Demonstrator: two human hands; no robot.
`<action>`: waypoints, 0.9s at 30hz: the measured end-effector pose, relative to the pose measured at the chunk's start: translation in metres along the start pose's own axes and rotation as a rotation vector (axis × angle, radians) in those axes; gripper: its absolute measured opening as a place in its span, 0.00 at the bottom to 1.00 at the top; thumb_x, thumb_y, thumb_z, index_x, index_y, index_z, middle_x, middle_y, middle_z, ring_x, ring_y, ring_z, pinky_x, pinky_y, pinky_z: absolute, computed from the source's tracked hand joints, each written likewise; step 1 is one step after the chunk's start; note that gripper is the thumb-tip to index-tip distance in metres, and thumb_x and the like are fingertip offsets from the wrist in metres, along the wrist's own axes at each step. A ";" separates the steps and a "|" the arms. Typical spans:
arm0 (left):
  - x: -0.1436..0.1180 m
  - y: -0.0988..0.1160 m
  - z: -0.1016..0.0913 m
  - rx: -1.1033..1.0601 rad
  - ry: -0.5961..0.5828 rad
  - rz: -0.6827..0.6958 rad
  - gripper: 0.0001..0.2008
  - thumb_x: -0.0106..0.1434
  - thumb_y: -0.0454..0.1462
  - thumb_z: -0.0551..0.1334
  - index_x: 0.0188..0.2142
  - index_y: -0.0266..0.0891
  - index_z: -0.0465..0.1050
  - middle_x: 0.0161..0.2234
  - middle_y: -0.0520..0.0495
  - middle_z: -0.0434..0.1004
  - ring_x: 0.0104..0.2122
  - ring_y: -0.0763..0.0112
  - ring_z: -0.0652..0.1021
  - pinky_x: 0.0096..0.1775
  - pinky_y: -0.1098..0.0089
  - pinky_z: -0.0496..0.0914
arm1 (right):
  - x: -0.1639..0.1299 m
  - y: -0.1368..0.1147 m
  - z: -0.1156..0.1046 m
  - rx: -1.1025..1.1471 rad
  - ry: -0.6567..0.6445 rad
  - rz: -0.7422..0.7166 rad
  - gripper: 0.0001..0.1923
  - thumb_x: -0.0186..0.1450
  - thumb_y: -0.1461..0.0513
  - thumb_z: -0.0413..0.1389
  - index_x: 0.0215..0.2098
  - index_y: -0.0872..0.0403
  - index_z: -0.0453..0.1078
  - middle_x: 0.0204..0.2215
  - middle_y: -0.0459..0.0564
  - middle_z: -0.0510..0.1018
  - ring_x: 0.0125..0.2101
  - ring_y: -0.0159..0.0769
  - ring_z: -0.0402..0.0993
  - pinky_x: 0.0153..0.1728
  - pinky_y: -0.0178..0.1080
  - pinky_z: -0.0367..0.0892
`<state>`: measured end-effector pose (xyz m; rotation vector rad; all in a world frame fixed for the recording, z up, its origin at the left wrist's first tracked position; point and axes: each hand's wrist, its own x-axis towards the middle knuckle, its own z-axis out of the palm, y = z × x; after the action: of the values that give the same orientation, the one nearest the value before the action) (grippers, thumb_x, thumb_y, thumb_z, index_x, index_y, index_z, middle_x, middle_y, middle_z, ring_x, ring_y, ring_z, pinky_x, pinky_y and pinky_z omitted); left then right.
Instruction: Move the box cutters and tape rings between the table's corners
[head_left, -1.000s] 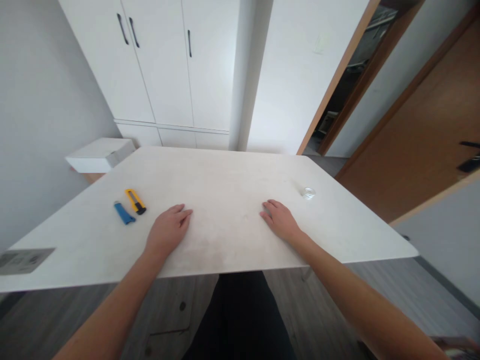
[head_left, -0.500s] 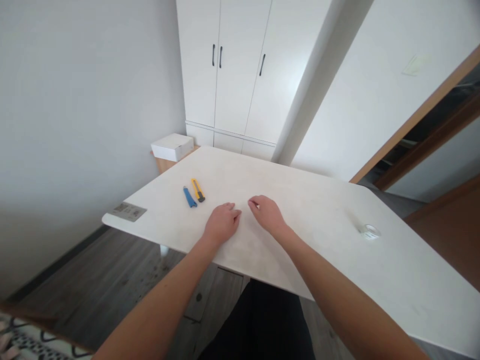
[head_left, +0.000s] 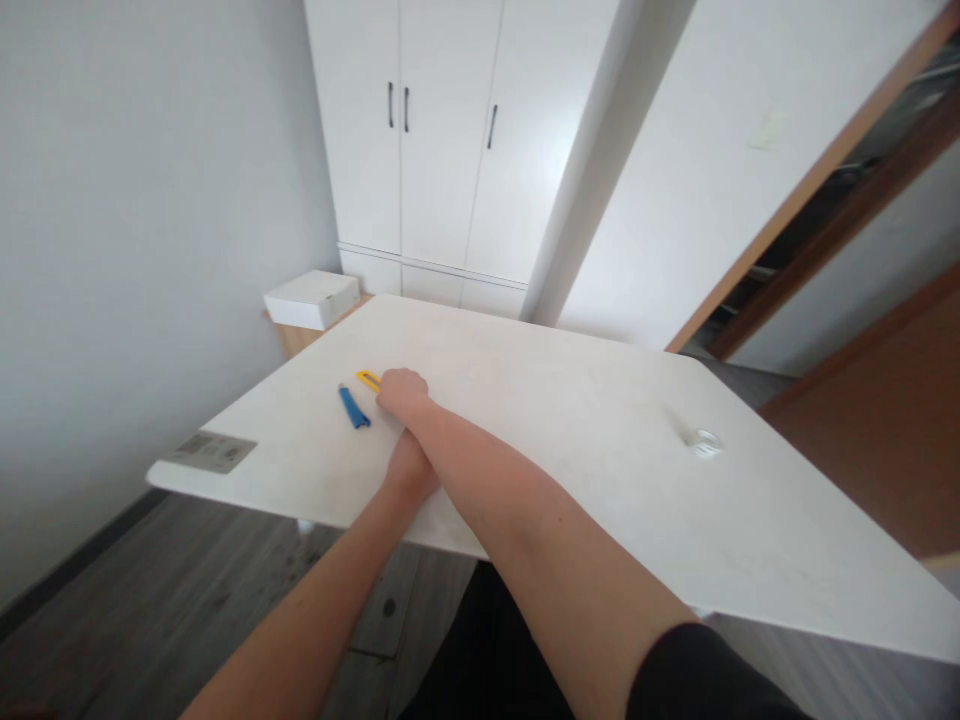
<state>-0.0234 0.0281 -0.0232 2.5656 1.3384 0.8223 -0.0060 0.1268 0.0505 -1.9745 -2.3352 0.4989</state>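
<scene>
Yellow plastic showed at the far-left part of the counter (head_left: pixel 570 400): one utility knife (head_left: pixel 367 379), only its end visible, the rest under the right hand (head_left: pixel 403 392). That hand lay over the knife with its fingers curled down on it; whether they had closed round it could not be told. One blue lighter-like tool (head_left: pixel 353 407) lay just beside the knife on its left, apart from the hand, slim and slanted on the white surface. The left hand (head_left: pixel 411 470) rested on the counter near the front edge, mostly hidden beneath the right forearm, so the spread of its fingers could not be told. One small clear roll of tape (head_left: pixel 703 441) sat well apart on the right. One grey label (head_left: pixel 211 451) lay at the left corner. One white box (head_left: pixel 311 298) stood beyond the counter.
</scene>
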 end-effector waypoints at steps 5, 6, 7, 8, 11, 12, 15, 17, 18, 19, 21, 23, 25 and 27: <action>0.008 0.005 -0.008 0.087 -0.047 0.071 0.20 0.68 0.38 0.50 0.47 0.38 0.80 0.52 0.36 0.78 0.54 0.51 0.76 0.58 0.53 0.68 | -0.057 0.108 -0.033 -0.097 0.123 0.053 0.18 0.66 0.63 0.52 0.53 0.54 0.73 0.52 0.60 0.77 0.50 0.48 0.74 0.44 0.44 0.71; 0.008 0.005 -0.009 0.122 -0.044 0.070 0.21 0.69 0.39 0.49 0.48 0.38 0.80 0.53 0.36 0.77 0.54 0.52 0.76 0.57 0.53 0.68 | -0.081 0.139 -0.040 -0.129 0.166 0.071 0.18 0.67 0.64 0.50 0.53 0.53 0.73 0.53 0.58 0.76 0.51 0.47 0.73 0.46 0.44 0.70; 0.008 0.005 -0.008 0.150 -0.042 0.073 0.22 0.69 0.40 0.48 0.49 0.39 0.80 0.54 0.36 0.77 0.54 0.52 0.76 0.57 0.54 0.68 | -0.108 0.173 -0.046 -0.155 0.190 0.102 0.19 0.67 0.66 0.49 0.53 0.51 0.73 0.52 0.57 0.76 0.51 0.45 0.72 0.48 0.43 0.68; 0.008 0.006 -0.008 0.168 -0.037 0.072 0.23 0.69 0.41 0.48 0.49 0.38 0.80 0.54 0.35 0.77 0.54 0.52 0.76 0.57 0.54 0.68 | -0.139 0.207 -0.052 -0.179 0.189 0.139 0.19 0.67 0.67 0.49 0.53 0.51 0.73 0.51 0.55 0.76 0.51 0.43 0.72 0.49 0.41 0.67; 0.007 0.007 -0.007 0.203 -0.036 0.071 0.24 0.70 0.42 0.47 0.48 0.38 0.80 0.54 0.35 0.77 0.54 0.52 0.76 0.57 0.55 0.68 | -0.235 0.307 -0.065 -0.215 0.170 0.258 0.18 0.65 0.69 0.51 0.51 0.54 0.74 0.49 0.55 0.76 0.50 0.41 0.72 0.52 0.39 0.64; 0.008 0.007 -0.007 0.215 -0.037 0.067 0.25 0.70 0.42 0.46 0.48 0.38 0.80 0.53 0.35 0.77 0.54 0.52 0.76 0.56 0.56 0.69 | -0.265 0.336 -0.067 -0.222 0.164 0.300 0.18 0.64 0.70 0.52 0.50 0.54 0.75 0.48 0.56 0.77 0.50 0.40 0.72 0.52 0.39 0.63; 0.008 0.009 -0.007 0.238 -0.041 0.058 0.25 0.70 0.43 0.46 0.47 0.39 0.81 0.53 0.37 0.78 0.53 0.53 0.77 0.56 0.56 0.69 | -0.336 0.400 -0.070 -0.236 0.174 0.461 0.18 0.65 0.70 0.52 0.49 0.53 0.76 0.48 0.56 0.77 0.48 0.41 0.73 0.52 0.40 0.64; 0.008 0.009 -0.007 0.241 -0.037 0.062 0.25 0.70 0.43 0.45 0.47 0.39 0.81 0.53 0.37 0.78 0.53 0.53 0.77 0.56 0.56 0.69 | -0.363 0.422 -0.068 -0.225 0.210 0.533 0.19 0.66 0.70 0.51 0.50 0.52 0.76 0.49 0.55 0.77 0.49 0.42 0.73 0.52 0.39 0.64; 0.008 0.009 -0.007 0.242 -0.035 0.065 0.26 0.70 0.44 0.45 0.48 0.39 0.81 0.53 0.37 0.78 0.53 0.53 0.77 0.56 0.56 0.69 | -0.370 0.428 -0.068 -0.215 0.233 0.555 0.19 0.66 0.70 0.50 0.50 0.52 0.76 0.50 0.55 0.76 0.49 0.42 0.73 0.53 0.39 0.64; 0.007 0.008 -0.007 0.243 -0.034 0.070 0.26 0.71 0.44 0.45 0.48 0.38 0.80 0.53 0.37 0.78 0.53 0.54 0.77 0.56 0.57 0.69 | -0.373 0.432 -0.067 -0.206 0.255 0.567 0.20 0.66 0.69 0.50 0.51 0.51 0.76 0.51 0.55 0.76 0.50 0.41 0.73 0.53 0.39 0.64; 0.007 0.006 -0.007 0.244 -0.037 0.083 0.27 0.71 0.45 0.44 0.49 0.38 0.80 0.54 0.36 0.77 0.54 0.54 0.76 0.57 0.57 0.68 | -0.371 0.435 -0.064 -0.196 0.289 0.578 0.21 0.67 0.69 0.49 0.53 0.51 0.75 0.53 0.55 0.75 0.51 0.41 0.72 0.54 0.39 0.63; 0.007 0.004 -0.006 0.244 -0.045 0.089 0.27 0.71 0.45 0.44 0.50 0.38 0.80 0.54 0.36 0.77 0.55 0.54 0.76 0.58 0.57 0.68 | -0.364 0.434 -0.061 -0.193 0.281 0.590 0.21 0.67 0.69 0.49 0.54 0.52 0.75 0.54 0.56 0.75 0.52 0.41 0.71 0.55 0.40 0.63; 0.007 0.005 -0.007 0.238 -0.051 0.084 0.27 0.71 0.44 0.45 0.50 0.38 0.80 0.54 0.36 0.77 0.55 0.54 0.76 0.57 0.57 0.68 | -0.358 0.430 -0.057 -0.204 0.239 0.610 0.22 0.67 0.70 0.49 0.56 0.52 0.74 0.54 0.57 0.75 0.52 0.42 0.72 0.54 0.40 0.64; 0.007 0.008 -0.009 0.229 -0.056 0.070 0.25 0.71 0.43 0.46 0.50 0.38 0.80 0.54 0.36 0.77 0.54 0.55 0.76 0.57 0.57 0.68 | -0.352 0.422 -0.053 -0.256 0.226 0.649 0.24 0.66 0.70 0.49 0.58 0.52 0.72 0.55 0.58 0.74 0.52 0.44 0.73 0.51 0.42 0.67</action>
<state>-0.0195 0.0277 -0.0107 2.8001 1.4080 0.6352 0.4742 -0.1449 0.0474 -2.7319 -1.6588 -0.0244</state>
